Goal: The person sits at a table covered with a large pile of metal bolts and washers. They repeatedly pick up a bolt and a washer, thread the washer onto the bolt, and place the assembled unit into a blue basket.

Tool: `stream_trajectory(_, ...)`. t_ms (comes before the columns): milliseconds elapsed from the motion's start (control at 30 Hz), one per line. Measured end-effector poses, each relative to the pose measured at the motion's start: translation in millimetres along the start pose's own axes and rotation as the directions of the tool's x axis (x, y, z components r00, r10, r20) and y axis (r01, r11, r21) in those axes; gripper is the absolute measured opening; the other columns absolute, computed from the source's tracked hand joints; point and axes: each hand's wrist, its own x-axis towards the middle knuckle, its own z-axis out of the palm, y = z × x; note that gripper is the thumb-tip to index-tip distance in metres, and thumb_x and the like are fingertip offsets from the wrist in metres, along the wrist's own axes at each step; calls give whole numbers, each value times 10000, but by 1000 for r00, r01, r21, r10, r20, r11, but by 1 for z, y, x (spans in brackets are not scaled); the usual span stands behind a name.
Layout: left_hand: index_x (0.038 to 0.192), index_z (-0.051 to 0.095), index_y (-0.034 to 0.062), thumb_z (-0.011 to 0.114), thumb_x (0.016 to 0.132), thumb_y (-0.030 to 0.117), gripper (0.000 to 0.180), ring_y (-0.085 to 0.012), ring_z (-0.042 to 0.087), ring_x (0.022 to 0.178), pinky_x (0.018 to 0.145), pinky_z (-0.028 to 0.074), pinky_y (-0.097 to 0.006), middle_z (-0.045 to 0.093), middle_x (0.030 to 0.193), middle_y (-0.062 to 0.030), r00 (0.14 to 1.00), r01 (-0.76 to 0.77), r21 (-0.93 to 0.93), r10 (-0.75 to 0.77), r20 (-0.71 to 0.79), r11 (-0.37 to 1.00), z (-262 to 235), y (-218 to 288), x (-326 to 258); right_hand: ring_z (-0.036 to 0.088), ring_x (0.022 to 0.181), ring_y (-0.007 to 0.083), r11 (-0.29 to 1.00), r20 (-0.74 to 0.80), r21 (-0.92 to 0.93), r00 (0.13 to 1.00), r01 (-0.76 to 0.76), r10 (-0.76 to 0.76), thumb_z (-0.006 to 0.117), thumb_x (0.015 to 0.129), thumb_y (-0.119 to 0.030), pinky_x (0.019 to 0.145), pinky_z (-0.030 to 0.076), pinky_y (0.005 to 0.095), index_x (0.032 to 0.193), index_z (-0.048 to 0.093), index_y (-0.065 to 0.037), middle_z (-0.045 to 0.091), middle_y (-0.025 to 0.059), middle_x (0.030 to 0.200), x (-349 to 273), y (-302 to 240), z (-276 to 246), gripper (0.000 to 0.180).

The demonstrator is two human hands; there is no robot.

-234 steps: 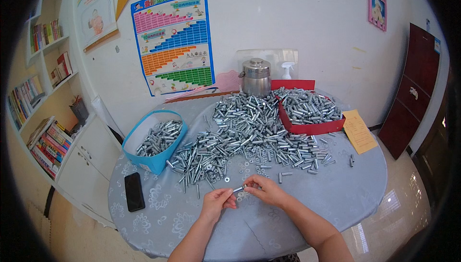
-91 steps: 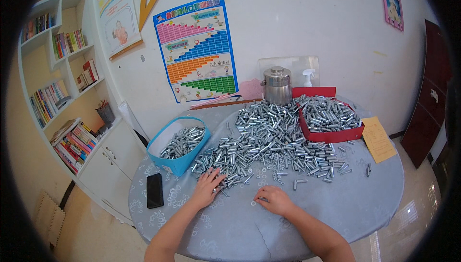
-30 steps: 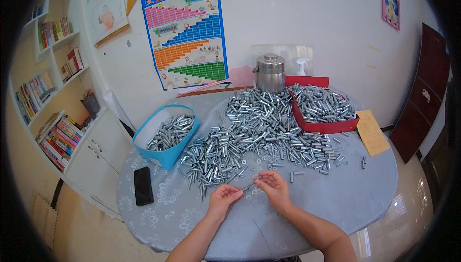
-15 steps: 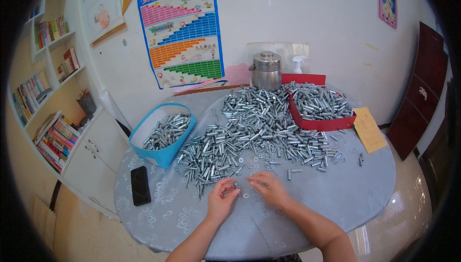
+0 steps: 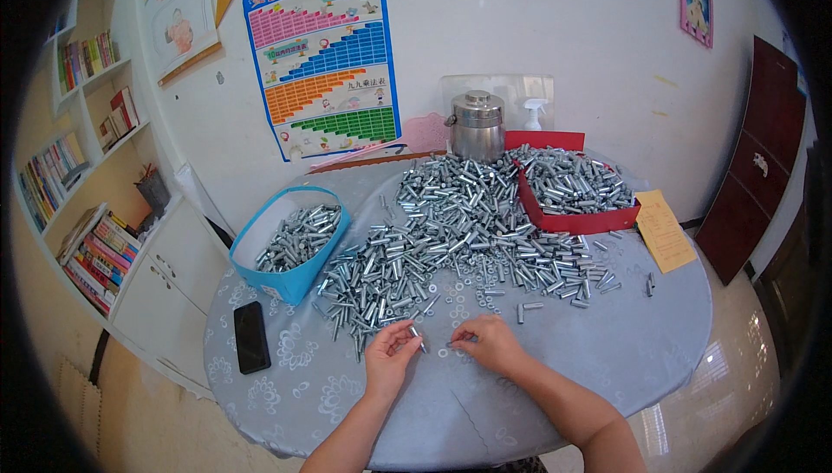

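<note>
In the head view, the left hand [image 5: 388, 358] grips a slim steel bolt [image 5: 418, 339] between thumb and fingers, its far end leaning left, above the near edge of the heap. The right hand [image 5: 487, 341] faces it, thumb and fingertips drawn together; whether they pinch a small part, I cannot tell. A loose washer [image 5: 443, 352] lies on the cloth just beside those fingertips, between the hands.

The bolt is held only by its side, so a loose pinch could let it slip and roll on the smooth cloth. A brush of the right fingers could knock the washer away. A low sweep of the left hand could drag pieces off the bolt heap [image 5: 433, 252], which spreads close by.

The surface is an oval table under a grey patterned tablecloth [image 5: 572, 386], creased at the near side. On the left are a black phone [image 5: 251, 339] and a blue bin [image 5: 290, 282] partly filled with bolts; on the far right, a heaped red box [image 5: 576, 223] and a yellow sheet [image 5: 666, 234]. A steel canister [image 5: 478, 135] stands behind the heap. Beyond are a wall poster [image 5: 325, 65], a white bookcase [image 5: 178, 287] at left and a dark red panel [image 5: 754, 161] at right.
</note>
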Motion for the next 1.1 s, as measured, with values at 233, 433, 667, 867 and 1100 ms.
stream_trajectory(233, 1040, 552, -3, 573, 773, -19, 268, -143, 584, 769, 691, 510, -255, 593, 855, -86, 993, 107, -92, -110, -38, 990, -4, -2, 0, 574, 694, 228, 994, -67, -16, 992, 108, -109, 676, 646, -104, 660, 443, 325, 740, 654, -90, 620, 51, 709, 0, 2, -1, 97)
stream_trajectory(433, 993, 554, -38, 561, 792, 4, 206, -171, 602, 745, 666, 530, -270, 598, 844, -113, 971, 195, -194, -217, -104, 961, -3, 4, -1, 574, 690, 137, 950, -3, 286, 991, -124, 131, 671, 707, -126, 647, 443, 252, 787, 655, -64, 631, 38, 755, 0, -12, -4, 103)
stream_trajectory(667, 931, 561, -39, 564, 799, 36, 152, -200, 609, 757, 688, 529, -284, 598, 860, -124, 940, 317, -329, -341, -15, 889, -6, 1, -2, 529, 690, 35, 666, 177, 683, 953, -299, 246, 665, 746, -108, 632, 422, 175, 860, 647, -49, 615, -20, 757, -1, -13, 9, 130)
stream_trajectory(867, 923, 563, -31, 563, 807, 64, 150, -214, 609, 781, 708, 523, -290, 598, 863, -130, 906, 408, -421, -417, 75, 810, -11, -4, 0, 534, 713, 75, 843, -46, 534, 993, -69, 110, 659, 737, -88, 625, 421, 208, 903, 655, -64, 612, 27, 767, -2, -17, 7, 168)
stream_trajectory(1100, 932, 548, -28, 563, 809, 80, 164, -224, 609, 790, 707, 519, -305, 599, 890, -171, 871, 477, -381, -486, 80, 792, -5, 2, -3, 539, 707, 127, 936, -207, 348, 978, 61, 13, 610, 758, -33, 623, 433, 234, 951, 635, -60, 588, 66, 822, -3, -26, 9, 196)
